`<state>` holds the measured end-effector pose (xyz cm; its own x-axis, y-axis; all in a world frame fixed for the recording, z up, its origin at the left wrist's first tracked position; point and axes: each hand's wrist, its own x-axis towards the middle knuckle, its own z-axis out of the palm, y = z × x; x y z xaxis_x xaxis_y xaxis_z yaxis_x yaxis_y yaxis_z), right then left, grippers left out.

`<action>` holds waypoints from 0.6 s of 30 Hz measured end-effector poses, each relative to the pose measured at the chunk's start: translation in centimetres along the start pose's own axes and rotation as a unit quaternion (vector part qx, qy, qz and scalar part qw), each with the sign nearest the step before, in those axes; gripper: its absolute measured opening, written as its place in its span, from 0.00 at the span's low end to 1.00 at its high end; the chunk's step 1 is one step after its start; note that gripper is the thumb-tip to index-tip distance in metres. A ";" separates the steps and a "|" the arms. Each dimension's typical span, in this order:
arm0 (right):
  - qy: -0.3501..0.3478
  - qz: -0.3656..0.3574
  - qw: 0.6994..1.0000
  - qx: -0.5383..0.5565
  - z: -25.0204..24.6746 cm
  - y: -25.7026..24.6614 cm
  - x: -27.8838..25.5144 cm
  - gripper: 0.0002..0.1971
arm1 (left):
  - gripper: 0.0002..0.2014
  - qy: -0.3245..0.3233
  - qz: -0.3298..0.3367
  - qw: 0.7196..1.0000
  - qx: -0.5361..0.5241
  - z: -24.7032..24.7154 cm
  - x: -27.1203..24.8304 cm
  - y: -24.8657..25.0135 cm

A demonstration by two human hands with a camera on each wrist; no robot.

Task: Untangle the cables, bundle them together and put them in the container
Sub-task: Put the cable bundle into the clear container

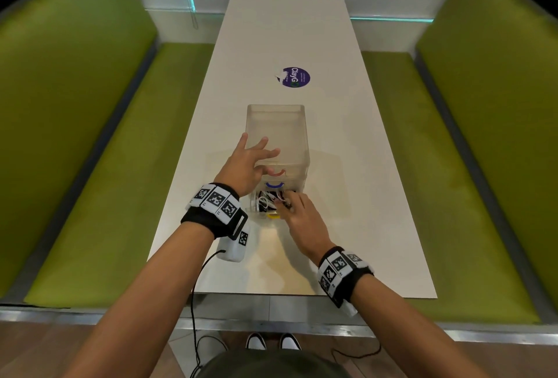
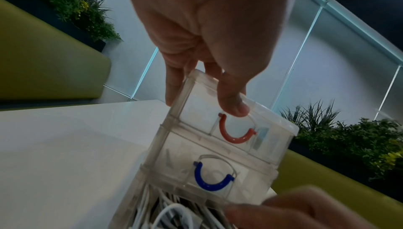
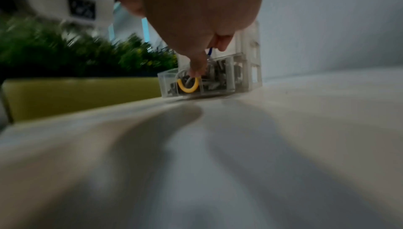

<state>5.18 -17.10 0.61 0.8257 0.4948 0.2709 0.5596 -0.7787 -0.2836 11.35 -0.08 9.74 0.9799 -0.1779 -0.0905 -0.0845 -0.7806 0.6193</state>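
A clear plastic drawer unit (image 1: 276, 136) stands on the white table (image 1: 347, 166). Its top drawer has a red handle (image 2: 235, 134) and its middle drawer a blue handle (image 2: 212, 179). The bottom drawer (image 1: 256, 211), with a yellow handle (image 3: 188, 86), is pulled out toward me and holds tangled white and black cables (image 1: 267, 201). My left hand (image 1: 250, 160) rests on top of the unit with its fingers spread, the thumb at the front edge above the red handle. My right hand (image 1: 294, 207) reaches into the open drawer, fingertips down among the cables; whether they grip one is hidden.
A round purple sticker (image 1: 296, 77) lies on the table beyond the unit. Green upholstered benches (image 1: 90, 151) run along both sides of the table. Thin black wires (image 1: 196, 302) hang from my wrist bands over the near table edge.
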 end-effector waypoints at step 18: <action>-0.081 0.060 0.995 -0.019 -0.5 -0.4 1.8 0.13 | 0.24 -0.019 -0.004 1.000 0.023 -0.6 0.0 0.8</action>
<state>6.43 -16.04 1.65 0.8885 0.4509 0.0852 0.4563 -0.8483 -0.2688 11.38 -0.33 10.67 0.9731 -0.1935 -0.1252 -0.0858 -0.8083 0.5825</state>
